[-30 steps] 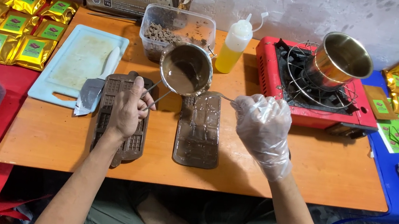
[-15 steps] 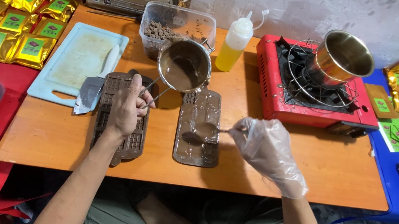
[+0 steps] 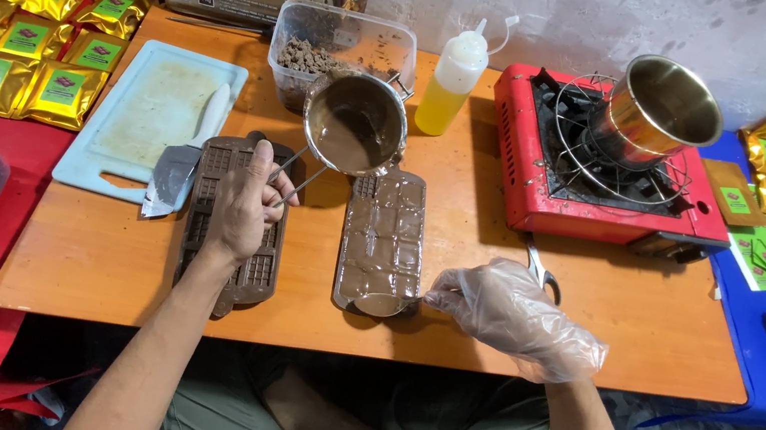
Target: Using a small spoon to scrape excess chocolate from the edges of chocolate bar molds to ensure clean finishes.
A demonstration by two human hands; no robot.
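Gloved right hand [image 3: 515,316], fingers pinched on the spoon [image 3: 385,303], should tip slowly into the near mould [image 3: 382,242] cavity; left hand [image 3: 248,207] clamps the pot [image 3: 354,125] handle level

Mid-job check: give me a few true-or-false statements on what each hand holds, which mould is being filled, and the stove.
1. The left hand grips the wire handle of the small pot of melted chocolate. True.
2. The gloved right hand holds a spoon over the near end of the right mould. True.
3. The left mould is being filled. False: the spoon is at the right mould.
4. The red stove is bare. False: a steel pot sits on it.
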